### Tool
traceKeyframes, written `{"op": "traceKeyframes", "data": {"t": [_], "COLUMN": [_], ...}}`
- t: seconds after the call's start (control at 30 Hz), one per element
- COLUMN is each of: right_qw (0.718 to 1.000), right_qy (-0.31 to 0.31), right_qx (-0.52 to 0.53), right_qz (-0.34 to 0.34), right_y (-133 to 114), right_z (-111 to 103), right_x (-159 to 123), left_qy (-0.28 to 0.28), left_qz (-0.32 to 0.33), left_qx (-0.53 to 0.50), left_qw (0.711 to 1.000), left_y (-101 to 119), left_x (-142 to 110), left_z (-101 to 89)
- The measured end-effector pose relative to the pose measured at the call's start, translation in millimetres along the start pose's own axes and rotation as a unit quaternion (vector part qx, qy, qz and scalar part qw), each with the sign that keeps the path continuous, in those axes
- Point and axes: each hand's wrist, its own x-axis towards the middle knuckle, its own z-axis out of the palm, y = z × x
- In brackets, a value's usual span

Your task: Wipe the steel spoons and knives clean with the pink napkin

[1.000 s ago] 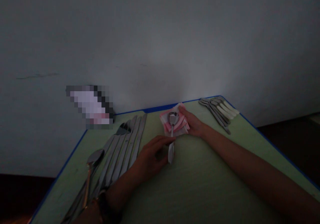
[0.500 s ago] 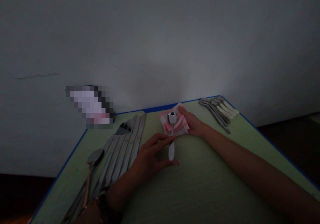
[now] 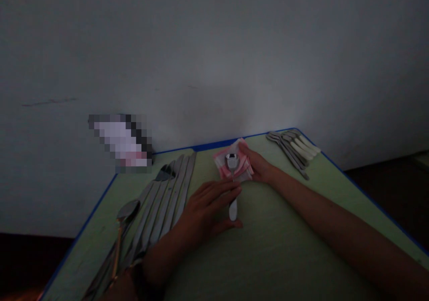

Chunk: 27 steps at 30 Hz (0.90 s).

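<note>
A small spoon (image 3: 232, 189) lies with its bowl on a folded pink cloth (image 3: 234, 167) near the far edge of the green table (image 3: 268, 247). My left hand (image 3: 208, 207) pinches the spoon's handle between the thumb below and the fingers laid across it. My right hand (image 3: 258, 167) rests on the right side of the pink cloth, fingers pressed on it, holding it down.
A row of long knives (image 3: 167, 198) lies to the left, with a larger spoon (image 3: 122, 220) beside them. Several white-handled spoons (image 3: 295, 149) sit at the far right corner. A blurred box (image 3: 122, 142) stands by the wall. The table has blue edges.
My left hand has slid slightly right and its fingers have closed over the spoon's handle. The spoon has shifted a little right and toward me. The right hand stays on the cloth.
</note>
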Motion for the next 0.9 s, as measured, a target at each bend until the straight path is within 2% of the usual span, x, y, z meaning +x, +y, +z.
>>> {"op": "traceKeyframes", "data": {"t": [0.2, 0.5, 0.67, 0.9], "right_qw": [1.0, 1.0, 0.999, 1.0], "right_qy": [0.007, 0.003, 0.023, 0.001], "right_qx": [0.002, 0.011, 0.012, 0.01], "right_qz": [-0.006, -0.018, -0.029, -0.017], "right_y": [0, 0, -1, 0], "right_z": [3, 2, 2, 3], "right_x": [-1, 0, 1, 0], "left_qy": [0.024, -0.007, -0.035, -0.059], "left_qz": [-0.012, -0.016, -0.039, -0.057], "left_qx": [-0.015, -0.024, 0.019, 0.044], "left_qw": [1.0, 1.0, 0.998, 0.996], "left_y": [-1, 2, 11, 16], "left_x": [-2, -2, 2, 1], "left_z": [-0.8, -2.0, -2.4, 0.9]}}
